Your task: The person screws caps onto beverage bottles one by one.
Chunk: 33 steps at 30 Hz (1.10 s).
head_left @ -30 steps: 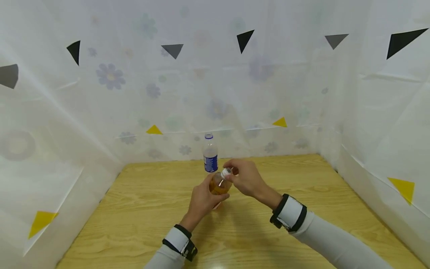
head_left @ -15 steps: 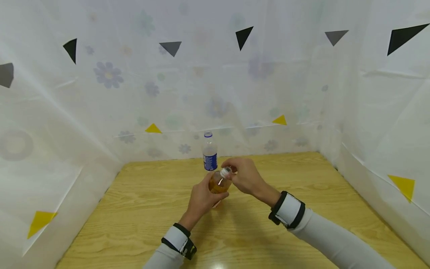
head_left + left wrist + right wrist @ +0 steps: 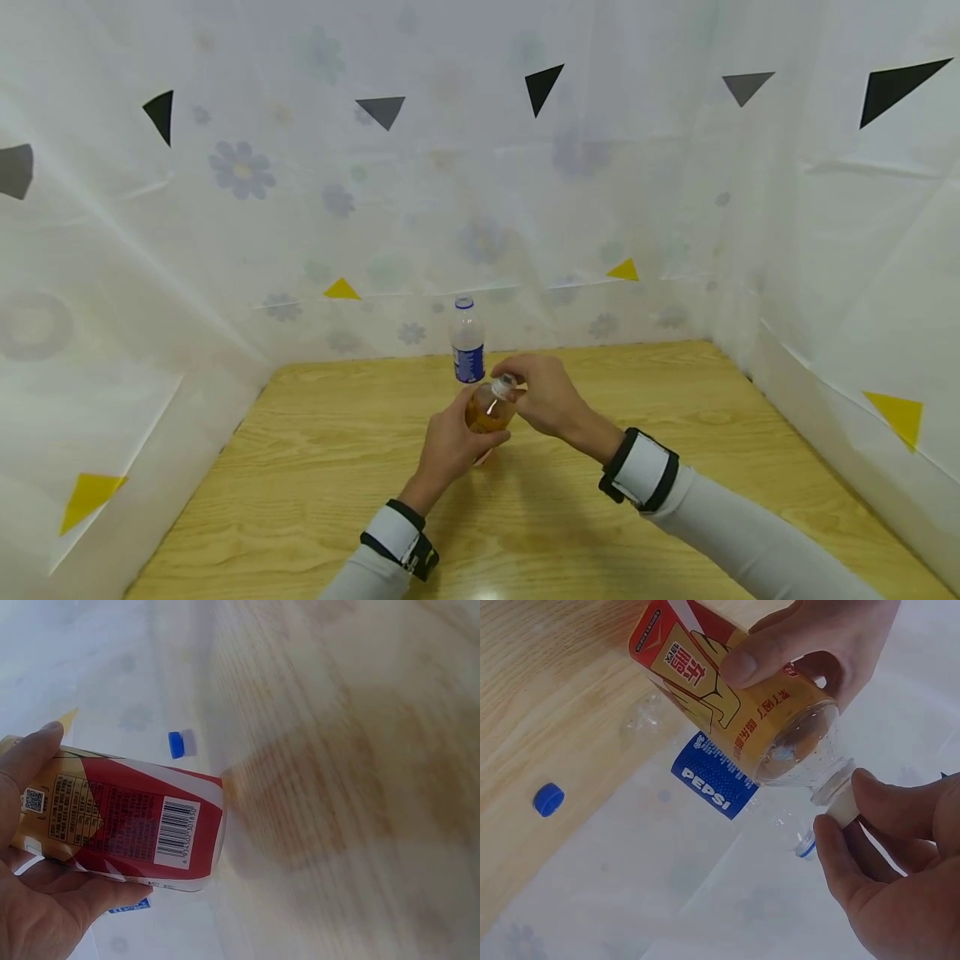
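My left hand (image 3: 447,442) grips a plastic drink bottle (image 3: 487,412) round its upper body. Its red and gold label (image 3: 124,817) carries a barcode in the left wrist view. The bottle leans slightly; whether its base touches the table I cannot tell. At its neck my right hand (image 3: 551,400) pinches the white cap (image 3: 844,806) between thumb and forefinger. Just behind stands a clear Pepsi bottle (image 3: 469,363) with a blue label, upright and without a cap. A blue bottle cap (image 3: 548,799) lies on the table, hidden in the head view.
The wooden table (image 3: 322,467) is bounded by white flower-patterned sheeting (image 3: 480,167) at the back and both sides. Black, grey and yellow triangles are stuck on the sheeting.
The right hand's fingers have shifted slightly round the white cap. Both hands and both bottles otherwise keep their places; the head view has moved a little.
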Each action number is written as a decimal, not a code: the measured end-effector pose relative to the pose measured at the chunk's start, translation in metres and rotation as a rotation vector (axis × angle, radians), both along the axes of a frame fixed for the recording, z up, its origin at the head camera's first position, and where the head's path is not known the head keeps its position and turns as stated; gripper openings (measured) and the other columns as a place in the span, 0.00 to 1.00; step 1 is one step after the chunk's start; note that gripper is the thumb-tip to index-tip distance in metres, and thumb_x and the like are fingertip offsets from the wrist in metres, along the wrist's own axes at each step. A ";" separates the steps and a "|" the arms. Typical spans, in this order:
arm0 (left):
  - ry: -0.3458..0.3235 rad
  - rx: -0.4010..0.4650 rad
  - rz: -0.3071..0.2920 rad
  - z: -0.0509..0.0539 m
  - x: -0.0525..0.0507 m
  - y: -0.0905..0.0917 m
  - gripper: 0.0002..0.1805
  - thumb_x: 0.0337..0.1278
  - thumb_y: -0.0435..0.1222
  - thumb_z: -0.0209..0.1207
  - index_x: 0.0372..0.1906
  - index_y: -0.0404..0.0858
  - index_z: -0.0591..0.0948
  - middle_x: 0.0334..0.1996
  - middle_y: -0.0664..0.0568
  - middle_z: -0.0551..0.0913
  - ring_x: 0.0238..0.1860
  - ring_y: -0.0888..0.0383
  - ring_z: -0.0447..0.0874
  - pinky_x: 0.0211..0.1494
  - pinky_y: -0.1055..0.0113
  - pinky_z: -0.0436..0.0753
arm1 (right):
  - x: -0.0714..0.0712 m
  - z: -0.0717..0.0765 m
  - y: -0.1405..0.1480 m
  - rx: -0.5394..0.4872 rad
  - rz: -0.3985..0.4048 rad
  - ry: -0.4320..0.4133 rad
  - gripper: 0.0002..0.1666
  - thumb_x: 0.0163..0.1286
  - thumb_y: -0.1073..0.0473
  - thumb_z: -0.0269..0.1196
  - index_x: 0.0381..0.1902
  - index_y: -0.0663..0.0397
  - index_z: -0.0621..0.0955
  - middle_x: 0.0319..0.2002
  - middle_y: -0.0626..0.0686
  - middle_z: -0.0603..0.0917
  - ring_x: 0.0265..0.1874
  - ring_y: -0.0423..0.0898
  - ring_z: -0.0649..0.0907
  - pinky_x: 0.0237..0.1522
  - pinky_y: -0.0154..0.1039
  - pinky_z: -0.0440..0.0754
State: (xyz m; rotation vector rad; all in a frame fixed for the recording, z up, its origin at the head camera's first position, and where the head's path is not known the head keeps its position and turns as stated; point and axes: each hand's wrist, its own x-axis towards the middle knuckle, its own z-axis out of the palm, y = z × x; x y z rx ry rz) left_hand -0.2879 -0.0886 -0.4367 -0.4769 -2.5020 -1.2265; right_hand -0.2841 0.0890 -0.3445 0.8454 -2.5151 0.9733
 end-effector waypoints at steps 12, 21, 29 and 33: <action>0.007 -0.001 -0.001 0.003 0.001 0.000 0.39 0.49 0.46 0.77 0.68 0.49 0.74 0.51 0.49 0.87 0.47 0.52 0.89 0.45 0.59 0.87 | 0.000 -0.001 -0.003 0.056 -0.088 0.025 0.08 0.67 0.60 0.70 0.39 0.59 0.84 0.33 0.52 0.82 0.29 0.44 0.78 0.31 0.39 0.79; 0.001 0.001 0.001 0.002 0.001 0.000 0.39 0.49 0.46 0.77 0.68 0.49 0.74 0.51 0.49 0.87 0.48 0.52 0.89 0.46 0.58 0.88 | -0.003 -0.006 -0.002 0.067 -0.110 0.021 0.14 0.70 0.52 0.68 0.34 0.55 0.78 0.29 0.49 0.77 0.25 0.43 0.72 0.28 0.36 0.72; -0.025 0.000 0.008 0.001 0.001 0.001 0.41 0.50 0.46 0.77 0.70 0.47 0.73 0.53 0.48 0.87 0.50 0.50 0.88 0.48 0.56 0.87 | 0.004 0.001 -0.002 0.181 -0.153 -0.080 0.40 0.68 0.38 0.67 0.64 0.62 0.74 0.51 0.61 0.84 0.42 0.54 0.86 0.41 0.47 0.85; -0.014 0.000 0.009 0.000 0.001 0.001 0.42 0.49 0.45 0.77 0.70 0.46 0.73 0.52 0.48 0.87 0.48 0.50 0.89 0.46 0.56 0.87 | 0.007 0.007 -0.002 0.190 -0.093 -0.079 0.32 0.69 0.55 0.68 0.67 0.60 0.74 0.60 0.61 0.81 0.58 0.61 0.82 0.56 0.56 0.82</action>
